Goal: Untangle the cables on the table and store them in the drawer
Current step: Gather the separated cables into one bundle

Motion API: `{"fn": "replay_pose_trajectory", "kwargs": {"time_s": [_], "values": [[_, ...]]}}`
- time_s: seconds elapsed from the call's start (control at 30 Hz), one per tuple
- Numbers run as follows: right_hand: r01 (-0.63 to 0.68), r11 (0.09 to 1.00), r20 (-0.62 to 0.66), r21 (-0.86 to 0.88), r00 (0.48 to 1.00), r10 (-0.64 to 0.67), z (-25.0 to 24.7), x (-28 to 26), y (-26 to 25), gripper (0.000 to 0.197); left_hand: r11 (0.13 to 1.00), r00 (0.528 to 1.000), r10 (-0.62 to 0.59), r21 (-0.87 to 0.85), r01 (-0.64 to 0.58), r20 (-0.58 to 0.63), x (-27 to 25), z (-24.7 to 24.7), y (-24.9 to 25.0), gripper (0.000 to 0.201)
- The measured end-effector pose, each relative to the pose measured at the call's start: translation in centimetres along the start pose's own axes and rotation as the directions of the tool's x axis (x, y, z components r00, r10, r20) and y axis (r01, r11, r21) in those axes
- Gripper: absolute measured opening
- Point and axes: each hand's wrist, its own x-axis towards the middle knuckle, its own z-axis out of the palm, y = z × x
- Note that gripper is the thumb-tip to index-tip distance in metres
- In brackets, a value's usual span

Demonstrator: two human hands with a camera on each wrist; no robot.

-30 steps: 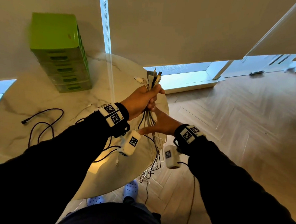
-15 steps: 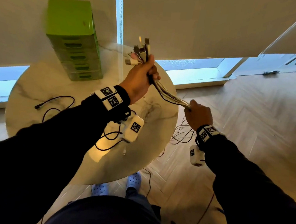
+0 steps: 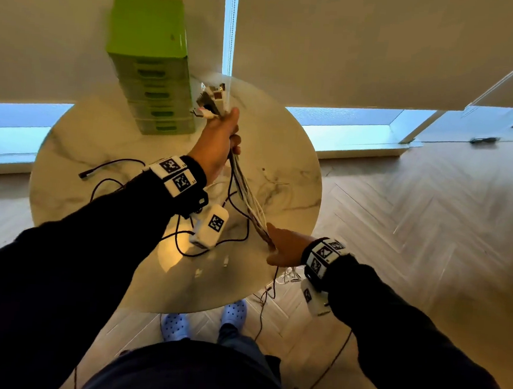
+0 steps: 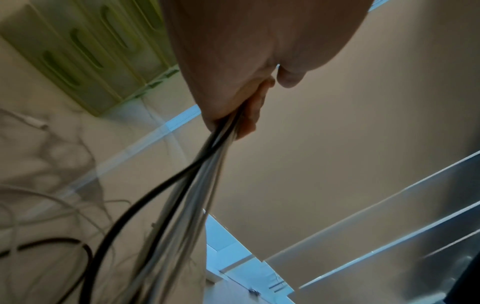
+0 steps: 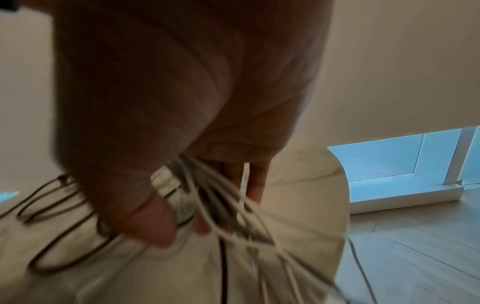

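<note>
- Here, drawers (image 3: 154,74): a tall green plastic unit of stacked drawers with slot handles, all closed, standing upright at the far left of the table (image 3: 296,166).
- Black cable (image 3: 110,181): loose loops lying on the table left of centre, one plug end pointing left; it is apart from the held bundle.
- Left hand (image 3: 217,149): raised above the table just right of the drawers, fingers curled tight round the bundle (image 3: 248,200) near its top; the left wrist view shows the strands leaving the closed fist (image 4: 233,92).
- Plugs (image 3: 210,100): a cluster of white and metal connector ends sticking up out of the left fist.
- Bundle: mostly white cables with a black one among them, drawn in a fairly straight line from the left hand down and right to the right hand.
- Right hand (image 3: 286,248): low at the table's near right edge, fingers closed loosely round the bundle's lower part; in the right wrist view the white strands fan out below the fingers (image 5: 257,185).
- Loose ends (image 3: 286,277): thin white and dark strands hanging off the edge below the right hand toward the floor (image 3: 429,221).
- Table: round, pale marble-patterned top.
- Room: pale blinds behind, a strip of blue window light beneath them, herringbone wood floor to the right.
</note>
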Motion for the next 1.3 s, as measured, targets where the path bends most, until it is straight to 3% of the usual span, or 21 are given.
{"fn": "replay_pose_trajectory", "kwargs": {"time_s": [0.1, 0.2, 0.3, 0.43, 0.57, 0.67, 0.8, 0.83, 0.93, 1.03, 1.17, 1.3], "values": [[0.091, 0.996, 0.091, -0.007, 0.992, -0.09, -3.4, 0.9, 0.8, 0.051, 1.0, 1.0, -0.008, -0.017, 0.008, -0.004, 0.5, -1.4, 0.2, 0.026], [0.046, 0.992, 0.115, -0.118, 0.993, -0.033, -7.2, 2.4, 1.7, 0.039, 1.0, 0.999, -0.012, -0.002, 0.012, -0.029, 1.0, -2.0, 0.0, 0.027], [0.001, 0.992, -0.049, -0.129, 0.999, -0.007, -10.2, 4.9, 3.0, 0.033, 1.0, 0.997, -0.019, 0.001, 0.019, -0.07, 1.6, -2.2, -0.3, 0.028], [-0.079, 0.982, -0.243, -0.174, 0.969, 0.035, -11.6, 9.1, 4.7, 0.031, 0.999, 0.993, -0.027, 0.024, 0.03, -0.118, 2.5, -2.4, -0.9, 0.027], [-0.228, 0.967, -0.417, -0.115, 0.894, 0.162, -11.3, 12.5, 6.2, 0.038, 0.996, 0.989, -0.028, 0.078, 0.04, -0.148, 3.3, -2.5, -2.1, 0.031], [-0.257, 0.966, -0.424, -0.017, 0.877, 0.225, -11.5, 14.4, 6.7, 0.038, 0.992, 0.985, -0.032, 0.112, 0.052, -0.171, 3.5, -2.3, -2.8, 0.03], [-0.107, 0.982, -0.518, 0.156, 0.838, 0.174, -11.8, 15.4, 7.4, 0.034, 0.99, 0.983, -0.043, 0.127, 0.066, -0.177, 3.7, -1.9, -3.7, 0.03], [-0.102, 0.984, -0.504, 0.148, 0.848, 0.164, -11.9, 15.4, 7.5, 0.034, 0.989, 0.982, -0.043, 0.128, 0.067, -0.182, 3.8, -1.8, -3.8, 0.031], [-0.056, 0.998, -0.264, 0.001, 0.963, 0.054, -11.6, 15.6, 7.5, 0.032, 0.989, 0.982, -0.047, 0.129, 0.072, -0.185, 4.2, -1.1, -4.2, 0.032], [0.003, 1.0, -0.126, -0.017, 0.992, -0.005, -10.5, 15.7, 6.7, 0.033, 0.991, 0.982, -0.054, 0.111, 0.074, -0.179, 4.5, -0.5, -4.6, 0.032], [0.068, 0.99, -0.14, -0.122, 0.986, -0.085, -8.7, 15.3, 5.6, 0.025, 0.988, 0.985, -0.057, 0.131, 0.078, -0.161, 4.6, 0.3, -5.0, 0.032], [0.287, 0.95, -0.332, 0.122, 0.914, -0.234, -9.7, 14.1, 4.9, 0.018, 0.987, 0.988, -0.046, 0.143, 0.067, -0.147, 4.7, 0.5, -5.0, 0.032]]}}
